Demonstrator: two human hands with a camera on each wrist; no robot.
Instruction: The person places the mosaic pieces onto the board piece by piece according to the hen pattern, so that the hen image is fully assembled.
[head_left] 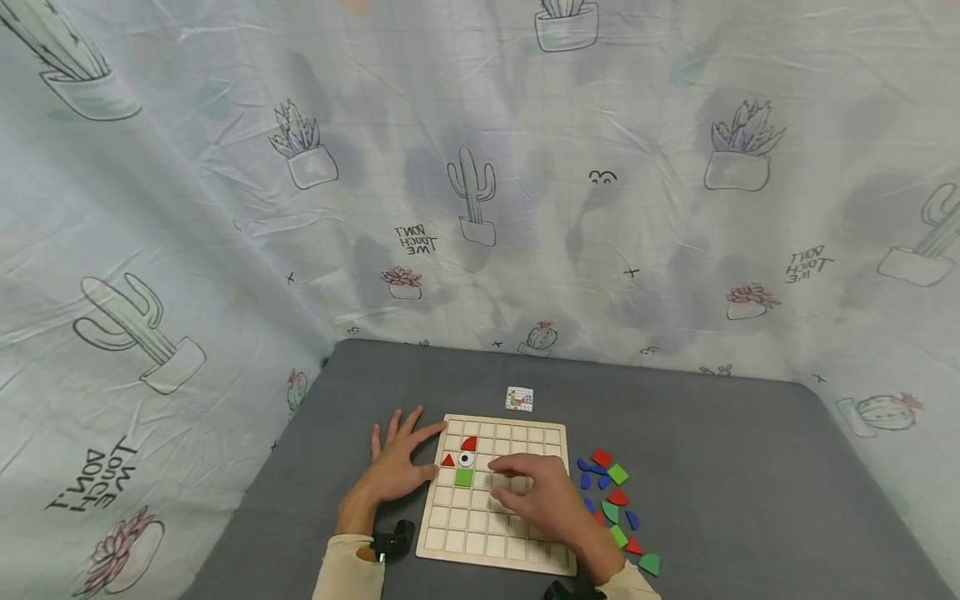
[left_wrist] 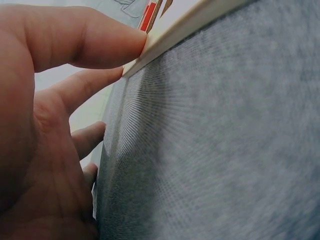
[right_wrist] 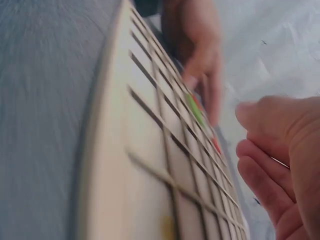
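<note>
My right hand [head_left: 551, 497] hovers over the board with thumb and forefinger moderately apart and a gap between the tips, while my left hand [head_left: 397, 462] lies spread at the board's left edge. That is the head view, where the right hand and forearm hide several cells at the board's right and lower right, and the sleeves [head_left: 348, 571] are cut off by the bottom of the frame. The pale wooden board [head_left: 456, 541], ruled into square cells, sits at lower centre on a grey table [head_left: 720, 467]. Toward its upper left it bears a red curved piece [head_left: 469, 443], a white disc with a black centre [head_left: 466, 459], a red triangle [head_left: 447, 460] and a bright green square [head_left: 464, 477]. Loose pieces [head_left: 617, 473] in red, blue and green lie scattered right of it; a small card [head_left: 520, 399], its print too fine for me to read, lies above.

On the left wrist feed, thumb and forefinger touch the board's rim at the top, where the frame crops the board and a sliver of red.

On the right wrist feed, the board climbs steeply, blurred, through the centre. At right, the cropped right hand shows bent fingers with the thumb near them; a yellowish smudge [right_wrist: 167, 227] at the bottom I cannot identify.
</note>
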